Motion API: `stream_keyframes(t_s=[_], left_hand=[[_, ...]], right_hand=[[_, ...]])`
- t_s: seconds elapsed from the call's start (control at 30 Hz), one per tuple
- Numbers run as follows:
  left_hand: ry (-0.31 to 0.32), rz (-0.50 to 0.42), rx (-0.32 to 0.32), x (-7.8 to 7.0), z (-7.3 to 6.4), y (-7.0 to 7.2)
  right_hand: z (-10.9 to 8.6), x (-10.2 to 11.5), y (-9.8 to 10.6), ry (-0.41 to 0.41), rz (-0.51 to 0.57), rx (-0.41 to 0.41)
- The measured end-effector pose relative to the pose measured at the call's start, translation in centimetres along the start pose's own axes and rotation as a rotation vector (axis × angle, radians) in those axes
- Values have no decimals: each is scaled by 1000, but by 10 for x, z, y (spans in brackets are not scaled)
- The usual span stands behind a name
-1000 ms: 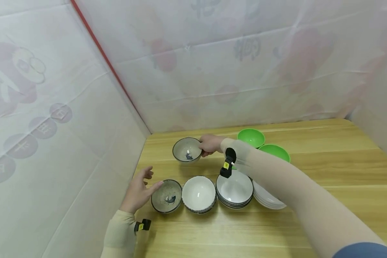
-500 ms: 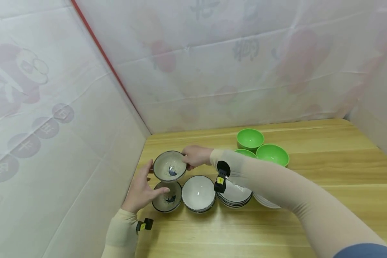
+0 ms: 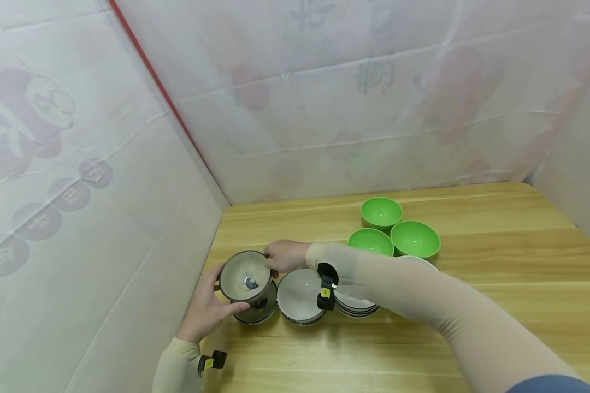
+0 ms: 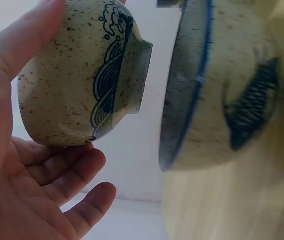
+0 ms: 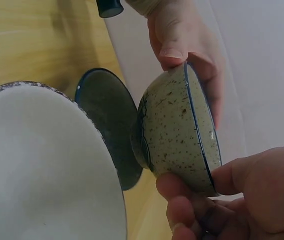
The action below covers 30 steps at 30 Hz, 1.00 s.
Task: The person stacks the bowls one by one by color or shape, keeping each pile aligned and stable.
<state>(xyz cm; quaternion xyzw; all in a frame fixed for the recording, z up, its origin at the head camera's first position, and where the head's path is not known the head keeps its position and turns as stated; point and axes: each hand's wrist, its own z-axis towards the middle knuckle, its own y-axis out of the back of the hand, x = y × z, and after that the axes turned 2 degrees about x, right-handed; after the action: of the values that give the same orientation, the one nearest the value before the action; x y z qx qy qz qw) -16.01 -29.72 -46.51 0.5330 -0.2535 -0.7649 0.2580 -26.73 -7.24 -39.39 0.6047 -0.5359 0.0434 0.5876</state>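
Note:
Both hands hold a speckled grey bowl point(image 3: 246, 275) with a blue painted motif inside, above another bowl point(image 3: 264, 312) of the same kind. My right hand point(image 3: 287, 255) pinches the held bowl's rim, thumb inside and fingers beneath, as the right wrist view shows. From the other side, my left hand point(image 3: 204, 312) grips it between thumb and fingers. In the left wrist view, a gap shows between the foot of the held bowl point(image 4: 71, 85) and the rim of the lower bowl point(image 4: 242, 95), which has a blue fish on its outside and stands on the table.
Right beside the lower bowl stands a white bowl point(image 3: 297, 297) with a dark speckled rim. A stack of white bowls point(image 3: 356, 310) is partly hidden by my right forearm. Further back are three green bowls point(image 3: 415, 239). A sheeted wall point(image 3: 142, 245) borders the table's left edge.
The right hand has brought the speckled bowl left and nearer, from the table's back to above the matching bowl. The left hand, empty earlier, now grips it too.

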Motion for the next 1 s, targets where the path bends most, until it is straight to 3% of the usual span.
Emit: stream_keyframes(t_s=[0.13, 0.37, 0.67, 1.0], left_hand=[[19, 9, -23, 4, -11, -1], [37, 22, -25, 8, -23, -8], [67, 10, 13, 16, -26, -18], [73, 5, 40, 20, -29, -24]], right_hand=[[2, 0, -8, 9, -74, 3], [3, -1, -14, 7, -111, 6], [4, -1, -20, -57, -145, 20], [7, -4, -22, -71, -197, 33]])
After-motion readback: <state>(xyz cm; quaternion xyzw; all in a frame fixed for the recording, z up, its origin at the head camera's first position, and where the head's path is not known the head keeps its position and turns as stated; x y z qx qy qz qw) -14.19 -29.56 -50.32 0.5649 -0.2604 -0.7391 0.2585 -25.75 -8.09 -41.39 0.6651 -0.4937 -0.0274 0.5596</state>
